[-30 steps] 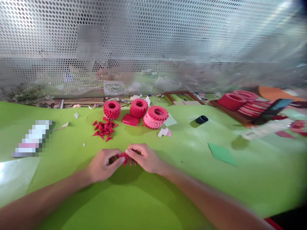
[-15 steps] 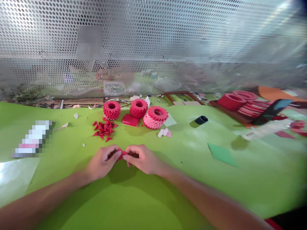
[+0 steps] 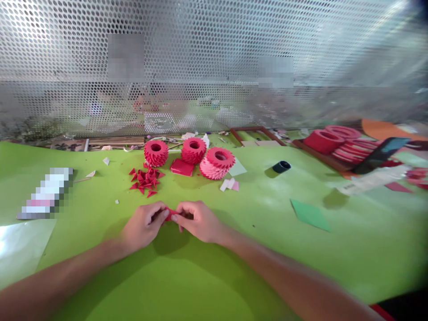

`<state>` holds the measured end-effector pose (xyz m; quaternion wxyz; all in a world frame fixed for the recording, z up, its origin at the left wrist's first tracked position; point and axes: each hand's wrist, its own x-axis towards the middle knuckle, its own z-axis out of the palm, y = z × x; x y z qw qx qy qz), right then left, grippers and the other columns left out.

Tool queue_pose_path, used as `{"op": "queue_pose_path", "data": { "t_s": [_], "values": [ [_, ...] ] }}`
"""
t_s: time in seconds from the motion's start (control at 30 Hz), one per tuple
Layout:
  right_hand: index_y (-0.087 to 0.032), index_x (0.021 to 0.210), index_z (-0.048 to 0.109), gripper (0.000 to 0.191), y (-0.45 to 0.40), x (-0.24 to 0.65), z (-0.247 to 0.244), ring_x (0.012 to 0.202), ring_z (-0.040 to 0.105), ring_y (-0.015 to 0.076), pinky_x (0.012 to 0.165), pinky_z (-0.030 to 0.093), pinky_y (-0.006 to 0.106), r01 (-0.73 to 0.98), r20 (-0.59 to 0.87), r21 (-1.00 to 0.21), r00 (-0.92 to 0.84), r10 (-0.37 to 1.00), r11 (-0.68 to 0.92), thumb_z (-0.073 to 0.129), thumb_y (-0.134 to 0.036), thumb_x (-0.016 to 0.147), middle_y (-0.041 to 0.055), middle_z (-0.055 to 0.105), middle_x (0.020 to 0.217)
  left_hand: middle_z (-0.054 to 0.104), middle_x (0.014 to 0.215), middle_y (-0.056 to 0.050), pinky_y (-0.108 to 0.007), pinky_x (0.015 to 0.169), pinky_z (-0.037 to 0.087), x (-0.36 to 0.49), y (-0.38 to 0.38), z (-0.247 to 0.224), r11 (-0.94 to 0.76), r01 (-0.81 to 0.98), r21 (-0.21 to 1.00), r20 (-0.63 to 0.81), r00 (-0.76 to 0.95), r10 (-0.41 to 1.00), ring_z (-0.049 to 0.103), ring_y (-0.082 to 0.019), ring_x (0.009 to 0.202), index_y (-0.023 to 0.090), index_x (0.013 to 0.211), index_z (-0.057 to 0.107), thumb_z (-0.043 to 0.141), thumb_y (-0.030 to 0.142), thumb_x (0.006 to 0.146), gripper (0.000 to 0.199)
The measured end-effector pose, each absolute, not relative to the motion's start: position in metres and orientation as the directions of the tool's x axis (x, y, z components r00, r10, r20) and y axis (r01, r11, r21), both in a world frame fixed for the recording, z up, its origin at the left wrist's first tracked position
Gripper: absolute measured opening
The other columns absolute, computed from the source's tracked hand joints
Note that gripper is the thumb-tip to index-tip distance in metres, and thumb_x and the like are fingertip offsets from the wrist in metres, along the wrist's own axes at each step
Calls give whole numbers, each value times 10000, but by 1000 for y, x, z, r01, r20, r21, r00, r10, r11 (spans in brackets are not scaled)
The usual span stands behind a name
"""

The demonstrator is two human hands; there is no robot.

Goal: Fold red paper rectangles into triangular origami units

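A small piece of red paper [image 3: 171, 214] is pinched between my two hands above the green table. My left hand [image 3: 144, 224] grips its left end, and my right hand [image 3: 198, 222] has the right end between thumb and fingers. Beyond my left hand lies a loose pile of folded red triangles [image 3: 146, 180]. Behind the hands are a red ring [image 3: 155, 154], a second red ring [image 3: 193, 150] and a red and pink ring [image 3: 217, 163], all with spiky sides. Between them rests a stack of red paper [image 3: 182, 167].
The green table [image 3: 261, 272] carries a black cylinder [image 3: 281, 166], a green sheet [image 3: 310, 216] and small paper scraps [image 3: 229, 184]. At the right stands a brown tray [image 3: 326, 156] with red rolls. A pixelated flat object [image 3: 47, 194] lies left. Perforated metal [image 3: 214, 53] rises behind.
The fingers of my right hand have shifted very slightly at the red paper. Both hands keep their hold on it in nearly the same place.
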<state>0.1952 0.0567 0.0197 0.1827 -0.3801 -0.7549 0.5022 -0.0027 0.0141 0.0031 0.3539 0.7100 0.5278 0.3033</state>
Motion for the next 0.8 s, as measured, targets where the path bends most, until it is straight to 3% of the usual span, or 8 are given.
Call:
{"op": "queue_pose_path", "data": {
  "t_s": [0.3, 0.8],
  "values": [
    [-160, 818, 639, 299, 59, 198, 21, 546, 521, 105, 511, 371, 215, 404, -173, -897, -692, 700, 178, 577, -434, 920, 23, 690, 702, 583, 657, -9, -240, 521, 329, -4, 14, 6, -232, 570, 788, 74, 286, 955, 476, -135, 561, 163, 772, 583, 439, 341, 976, 307],
    [-170, 815, 640, 323, 58, 198, 24, 559, 515, 114, 531, 360, 228, 471, -163, -827, -724, 670, 307, 504, -422, 966, 4, 633, 673, 581, 659, 6, -229, 502, 326, -3, 15, 10, -237, 543, 805, 52, 333, 942, 483, -124, 552, 162, 788, 594, 439, 345, 981, 308]
  ]
}}
